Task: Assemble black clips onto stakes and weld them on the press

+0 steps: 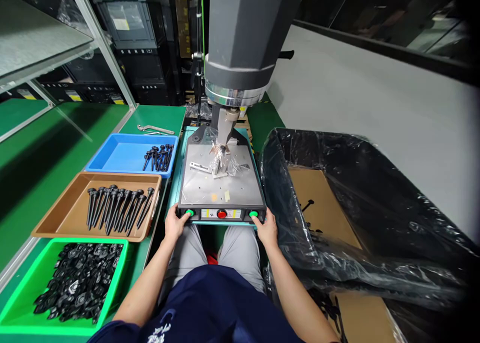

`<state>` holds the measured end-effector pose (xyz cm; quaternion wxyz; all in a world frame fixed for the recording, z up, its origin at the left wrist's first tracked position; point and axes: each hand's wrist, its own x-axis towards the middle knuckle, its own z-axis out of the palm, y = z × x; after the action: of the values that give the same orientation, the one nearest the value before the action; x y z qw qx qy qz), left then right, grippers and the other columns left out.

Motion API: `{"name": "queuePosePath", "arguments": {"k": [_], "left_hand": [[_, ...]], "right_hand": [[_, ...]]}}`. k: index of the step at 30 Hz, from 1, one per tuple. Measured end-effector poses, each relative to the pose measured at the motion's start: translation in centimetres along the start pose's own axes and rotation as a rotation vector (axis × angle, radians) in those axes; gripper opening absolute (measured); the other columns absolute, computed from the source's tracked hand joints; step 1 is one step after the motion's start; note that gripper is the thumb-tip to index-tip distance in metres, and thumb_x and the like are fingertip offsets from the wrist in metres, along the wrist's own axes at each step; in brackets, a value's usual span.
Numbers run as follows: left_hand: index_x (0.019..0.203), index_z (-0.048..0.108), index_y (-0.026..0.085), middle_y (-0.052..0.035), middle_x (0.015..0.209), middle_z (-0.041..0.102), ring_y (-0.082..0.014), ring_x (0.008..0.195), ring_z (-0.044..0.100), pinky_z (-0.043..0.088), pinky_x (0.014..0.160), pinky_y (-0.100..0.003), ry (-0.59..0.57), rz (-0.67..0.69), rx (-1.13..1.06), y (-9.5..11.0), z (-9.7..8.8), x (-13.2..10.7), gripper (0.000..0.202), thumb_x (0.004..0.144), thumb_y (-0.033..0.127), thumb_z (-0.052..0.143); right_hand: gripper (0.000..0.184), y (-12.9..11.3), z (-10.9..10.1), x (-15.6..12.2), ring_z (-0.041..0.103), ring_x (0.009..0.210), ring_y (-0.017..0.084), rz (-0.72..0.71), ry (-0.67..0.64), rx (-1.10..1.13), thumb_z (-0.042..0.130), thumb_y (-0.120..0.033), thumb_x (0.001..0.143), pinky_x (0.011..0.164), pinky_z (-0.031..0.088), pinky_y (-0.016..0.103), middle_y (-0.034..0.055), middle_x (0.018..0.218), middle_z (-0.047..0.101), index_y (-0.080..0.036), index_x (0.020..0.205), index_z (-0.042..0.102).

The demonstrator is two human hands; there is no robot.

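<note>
Both thumbs lie on the green buttons at the centre of the frame: the left hand [174, 226] on the left button [189, 213], the right hand [267, 228] on the right button [253, 214]. The other fingers lie along the outer front corners of the machine base [202, 193], partly hidden, so whether they are closed round it I cannot tell. The buttons look like small, stiff plastic caps, probably sprung, best met squarely with the thumb pad, the corners giving the hand a brace. The base, with its flat metal top, should be rigid and too heavy to shift by hand. The clear film [235, 169] bunched at its middle looks thin, slippery and easily torn. At the left of the frame, the long black pins [118, 208] in the brown tray [71, 208] look light, stiff and smooth; each would be taken just under its wide head. The small black pieces [80, 278] in the green bin [22, 303], lower left, seem light too, best pinched by their edges.
</note>
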<state>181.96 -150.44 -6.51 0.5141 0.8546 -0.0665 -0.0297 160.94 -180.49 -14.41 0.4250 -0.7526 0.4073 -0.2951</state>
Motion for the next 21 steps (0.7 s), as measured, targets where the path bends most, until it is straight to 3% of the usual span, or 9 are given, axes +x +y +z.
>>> {"name": "queuePosePath", "arguments": {"k": [14, 21], "left_hand": [[0.126, 0.057, 0.018, -0.0145, 0.124, 0.065, -0.0308, 0.115, 0.061, 0.045, 0.099, -0.043, -0.082, 0.062, 0.103, -1.5, 0.0, 0.4, 0.065, 0.069, 0.041, 0.077], [0.122, 0.060, 0.017, -0.0153, 0.123, 0.064, -0.0333, 0.118, 0.060, 0.044, 0.102, -0.046, -0.075, 0.027, 0.082, -0.7, -0.3, 0.2, 0.063, 0.067, 0.042, 0.079]], "right_hand": [[0.079, 1.9, 0.5, 0.0, 0.056, 0.123, 0.034, 0.017, -0.033, 0.084, 0.066, -0.056, 0.074, 0.105, 0.045, 0.047, 0.0154, 0.134, 0.056, -0.019, 0.142, 0.050], [0.078, 1.8, 0.7, 0.0, 0.058, 0.121, 0.033, 0.036, -0.019, 0.123, 0.067, -0.058, 0.074, 0.103, 0.048, 0.046, 0.0150, 0.134, 0.056, -0.020, 0.141, 0.052]]}}
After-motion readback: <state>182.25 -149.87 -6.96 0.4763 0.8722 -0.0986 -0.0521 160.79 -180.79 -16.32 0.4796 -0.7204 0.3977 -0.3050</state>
